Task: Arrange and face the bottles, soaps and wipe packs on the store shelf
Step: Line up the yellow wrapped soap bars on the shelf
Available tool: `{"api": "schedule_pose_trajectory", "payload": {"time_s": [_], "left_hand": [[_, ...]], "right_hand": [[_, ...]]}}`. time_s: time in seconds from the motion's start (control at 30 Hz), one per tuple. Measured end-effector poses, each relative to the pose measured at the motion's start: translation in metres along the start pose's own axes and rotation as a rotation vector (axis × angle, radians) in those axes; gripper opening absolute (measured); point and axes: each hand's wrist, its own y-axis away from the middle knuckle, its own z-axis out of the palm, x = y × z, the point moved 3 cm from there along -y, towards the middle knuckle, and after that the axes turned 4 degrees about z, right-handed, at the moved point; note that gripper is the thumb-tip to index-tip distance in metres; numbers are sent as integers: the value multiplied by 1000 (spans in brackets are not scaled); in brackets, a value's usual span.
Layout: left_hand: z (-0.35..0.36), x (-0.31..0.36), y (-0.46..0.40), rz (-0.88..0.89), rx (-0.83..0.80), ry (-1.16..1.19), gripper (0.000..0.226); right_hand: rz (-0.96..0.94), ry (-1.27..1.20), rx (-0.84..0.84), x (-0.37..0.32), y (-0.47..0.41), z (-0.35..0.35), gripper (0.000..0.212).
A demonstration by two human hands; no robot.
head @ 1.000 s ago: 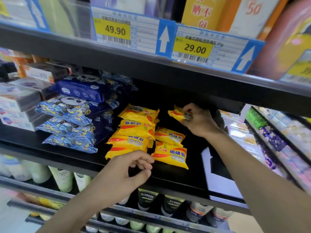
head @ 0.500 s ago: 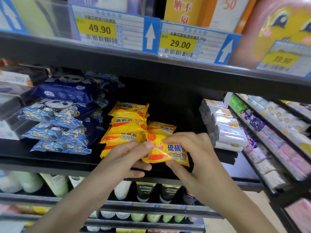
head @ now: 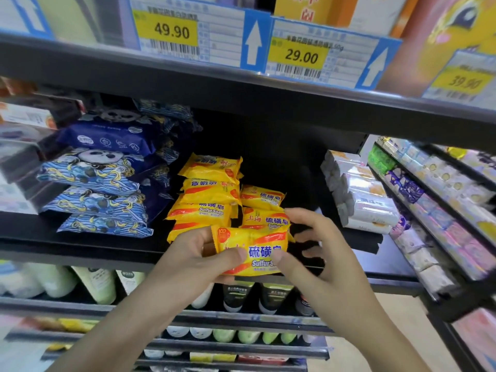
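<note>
A yellow sulfur soap pack [head: 249, 249] is held face-up in front of the black middle shelf [head: 80, 247]. My left hand [head: 198, 253] grips its left end, thumb across the front. My right hand [head: 314, 253] pinches its right end with the thumb, the other fingers spread behind. Behind it stand two stacks of the same yellow soap packs [head: 212, 194], the left stack taller, and its top packs lie upside down. Blue wipe packs [head: 94, 181] are piled to the left.
White wrapped soap bars [head: 362, 200] are stacked at the right end of the shelf. Bottles and tubes [head: 241, 294] line the shelves below. A side rack [head: 442, 200] of small packs stands to the right. Price tags hang on the shelf edge above [head: 300, 56].
Both hands have lifted the yellow soap pack off the right stack and drawn it toward me, off the shelf front. The soap pack under it now shows.
</note>
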Motion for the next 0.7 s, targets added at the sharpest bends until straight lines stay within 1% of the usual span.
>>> {"api": "schedule_pose_trajectory", "payload": {"time_s": [0.13,0.2,0.27,0.33,0.4,0.53,0.7], "left_hand": [[-5,2,4,53,7,-22,12],[-7,3,5,77,11,-37,11],[-9,3,6,94,25,-51,11],[-11,3,6,107,34,-49,11],[-13,4,6,127,19,-42,12],[-17,3,8,148,2,-36,16],[-18,-1,12,103,-51,0,26]], "right_hand": [[211,-395,-109,4,-7,3,47],[260,-475,-186,1,-7,8,46],[255,-477,-258,-2,-7,15,42],[243,-474,-281,-4,-7,23,44],[240,-483,-252,-5,-7,30,44],[229,-489,-186,-6,-8,36,33],[206,-537,-158,-4,-5,38,24]]}}
